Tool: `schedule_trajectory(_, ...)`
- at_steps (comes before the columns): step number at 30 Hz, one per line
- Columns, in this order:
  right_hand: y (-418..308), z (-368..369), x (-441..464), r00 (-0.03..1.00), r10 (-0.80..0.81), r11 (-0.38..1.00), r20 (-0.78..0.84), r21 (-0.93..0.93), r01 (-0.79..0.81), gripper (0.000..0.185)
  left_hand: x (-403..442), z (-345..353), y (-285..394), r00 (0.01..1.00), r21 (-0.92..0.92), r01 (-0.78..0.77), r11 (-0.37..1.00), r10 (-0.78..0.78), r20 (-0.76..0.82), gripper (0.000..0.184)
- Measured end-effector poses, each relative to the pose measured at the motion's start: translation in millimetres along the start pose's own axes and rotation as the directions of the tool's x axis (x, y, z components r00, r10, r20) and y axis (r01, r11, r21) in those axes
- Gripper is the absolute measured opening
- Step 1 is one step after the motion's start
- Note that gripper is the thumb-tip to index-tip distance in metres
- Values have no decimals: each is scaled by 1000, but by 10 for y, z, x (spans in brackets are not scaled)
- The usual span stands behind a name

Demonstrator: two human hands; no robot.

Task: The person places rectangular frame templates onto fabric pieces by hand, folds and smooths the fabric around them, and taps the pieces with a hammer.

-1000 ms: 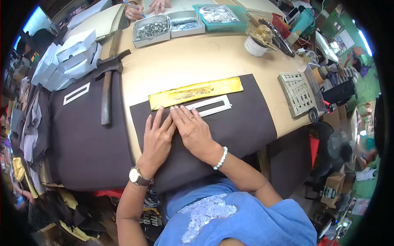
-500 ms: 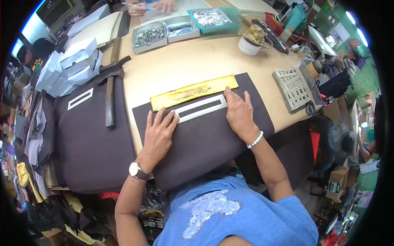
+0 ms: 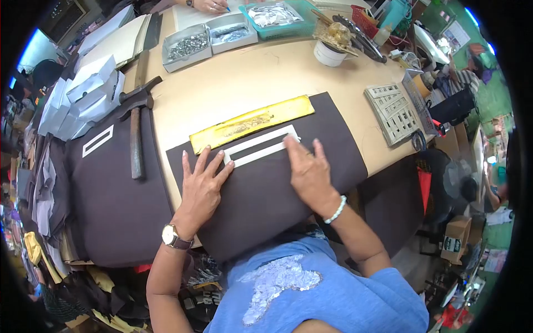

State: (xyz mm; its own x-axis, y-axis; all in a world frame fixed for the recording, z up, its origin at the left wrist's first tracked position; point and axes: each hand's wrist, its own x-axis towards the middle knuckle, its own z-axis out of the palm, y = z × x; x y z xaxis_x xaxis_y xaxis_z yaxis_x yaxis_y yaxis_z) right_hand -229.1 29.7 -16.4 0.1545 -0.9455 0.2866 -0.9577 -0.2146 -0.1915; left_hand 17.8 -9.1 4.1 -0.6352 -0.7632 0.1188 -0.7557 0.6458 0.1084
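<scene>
A white rectangular frame with a long slot (image 3: 266, 151) lies on a dark brown sheet (image 3: 250, 211) in front of me. My left hand (image 3: 201, 191) is spread flat, its fingertips at the frame's left end. At the right end, my right hand (image 3: 311, 176) reaches with its index finger to the frame's corner, the other visible finger apart from it. Just beyond the frame lies a yellow strip (image 3: 255, 123) with a brown, worn middle, along the sheet's far edge. Neither hand is wrapped around anything.
Hammers (image 3: 136, 147) and a smaller white frame (image 3: 97, 137) lie on dark material at left. Behind stand boxes of metal pieces (image 3: 189, 47), a teal basket (image 3: 280, 28) and a white pot (image 3: 330, 54). A slotted panel (image 3: 391, 114) lies right. Another person's hand (image 3: 214, 5) holds a blue pen.
My right hand has slid slightly nearer to me along the frame's right end, its index finger more bent. The whole view has shifted a little. My left hand stays at the left end.
</scene>
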Motion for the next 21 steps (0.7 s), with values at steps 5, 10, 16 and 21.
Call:
schedule_trajectory(5,330,-104,7,999,51,988,-19,-144,-53,43,-4,5,6,1000,38,-11,999,12,-5,50)
schedule_trajectory(10,526,-237,205,969,229,972,-94,-25,-232,27,3,45,13,1000,2,3,1000,-3,-22,47)
schedule_trajectory(16,463,-141,296,980,-146,988,-138,38,153,5,-19,100,57,997,-26,45,999,-47,-60,51)
schedule_trajectory(21,513,-190,411,945,-313,924,96,-199,326,4,-4,84,54,998,-55,41,998,-44,-49,51)
